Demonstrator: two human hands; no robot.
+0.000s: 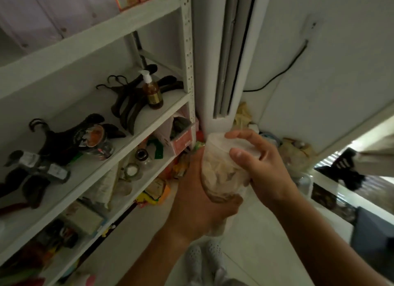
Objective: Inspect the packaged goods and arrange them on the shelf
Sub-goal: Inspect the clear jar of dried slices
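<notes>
Nearest, a clear jar (pixel 219 170) of pale goods is held: its base is cupped by the curled left grip (pixel 198 200) and its white lid (pixel 219 140) is clasped by the right grip (pixel 262 168). Inspection is judged under way; placing is not yet done. Farther off, left of the grips, the shelf (pixel 149 132) is loaded with a pump bottle (pixel 152 91) and hangers (pixel 128 106).

Bare forearms (pixel 319 232); white perforated shoes (pixel 203 257) below.
</notes>
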